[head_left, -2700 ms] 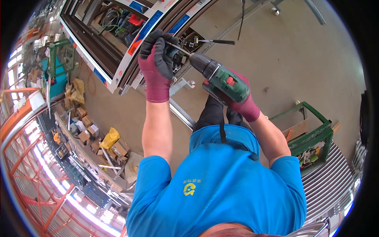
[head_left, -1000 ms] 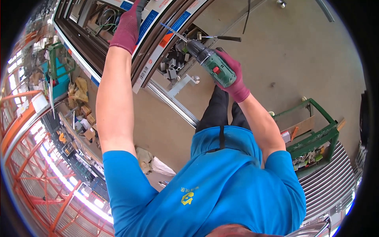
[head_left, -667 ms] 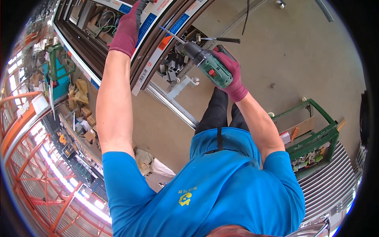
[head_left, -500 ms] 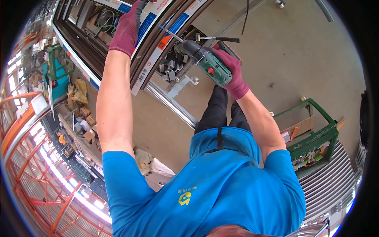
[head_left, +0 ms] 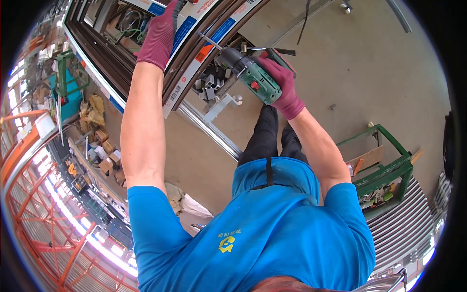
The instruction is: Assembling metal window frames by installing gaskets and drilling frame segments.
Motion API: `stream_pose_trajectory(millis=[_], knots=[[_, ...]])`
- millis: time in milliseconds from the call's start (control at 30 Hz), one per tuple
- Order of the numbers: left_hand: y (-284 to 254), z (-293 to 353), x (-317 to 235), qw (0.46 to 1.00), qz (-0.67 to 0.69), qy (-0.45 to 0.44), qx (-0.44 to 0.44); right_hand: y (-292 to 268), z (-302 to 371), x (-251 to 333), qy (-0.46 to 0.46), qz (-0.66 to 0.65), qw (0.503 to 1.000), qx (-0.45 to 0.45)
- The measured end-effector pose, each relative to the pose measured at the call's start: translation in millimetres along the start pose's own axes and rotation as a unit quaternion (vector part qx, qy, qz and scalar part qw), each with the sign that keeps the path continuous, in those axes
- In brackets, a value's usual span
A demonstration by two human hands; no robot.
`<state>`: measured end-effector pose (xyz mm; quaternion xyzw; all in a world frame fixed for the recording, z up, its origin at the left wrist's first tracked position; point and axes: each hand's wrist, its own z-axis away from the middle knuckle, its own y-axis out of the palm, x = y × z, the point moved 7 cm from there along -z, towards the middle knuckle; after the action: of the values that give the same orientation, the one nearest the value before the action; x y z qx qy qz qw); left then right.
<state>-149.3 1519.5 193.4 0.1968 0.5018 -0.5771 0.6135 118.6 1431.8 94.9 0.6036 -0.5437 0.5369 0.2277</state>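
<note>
Apparently, the step in hand is power-tool work over the stacked frames, with places read here off a clock face centred on the view. Toward 1 o'clock, the person's right hand [head_left: 284,80], in a maroon knitted glove, is closed around the green-and-black cordless drill [head_left: 258,80]; whether a finger presses the trigger cannot be told. Its long, slender metal bit [head_left: 210,40] points between 10 and 11 o'clock, across the dark brown, long-profiled frames [head_left: 192,56] with white and blue protective tape, which fill the 11 o'clock side. Whether the tip touches them cannot be told.

At 11 o'clock, the left hand [head_left: 163,36], in a maroon glove with dark grey fingers, reaches over the frames; its fingertips run to the upper edge, so its grip cannot be judged. Any next move of the drill seems to call for a steady wrist, a true line for the bit, and the left hand clear of it.

Around 1 o'clock, a black-handled metal hammer [head_left: 287,51] lies partly behind the drill and could be knocked. Nearer 11 o'clock, short grey metal offcuts [head_left: 210,92] crowd beneath the drill. A silver metal rail [head_left: 209,126] runs toward the legs, possibly limiting footing. A green metal-framed cart [head_left: 401,168] stands at 3 o'clock, cardboard boxes [head_left: 108,146] at 9.
</note>
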Motion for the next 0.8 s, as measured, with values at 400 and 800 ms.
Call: stream_pose_trajectory(millis=[400, 800], knots=[[-39, -42, 36, 0.981, -0.158, -0.05, -0.1, -38, 31, 42, 0.097, -0.096, 0.99, -0.027], [-26, -115, 105, 0.993, 0.075, -0.072, -0.057, -42, -152, 145, 0.131, -0.324, 0.936, 0.046]])
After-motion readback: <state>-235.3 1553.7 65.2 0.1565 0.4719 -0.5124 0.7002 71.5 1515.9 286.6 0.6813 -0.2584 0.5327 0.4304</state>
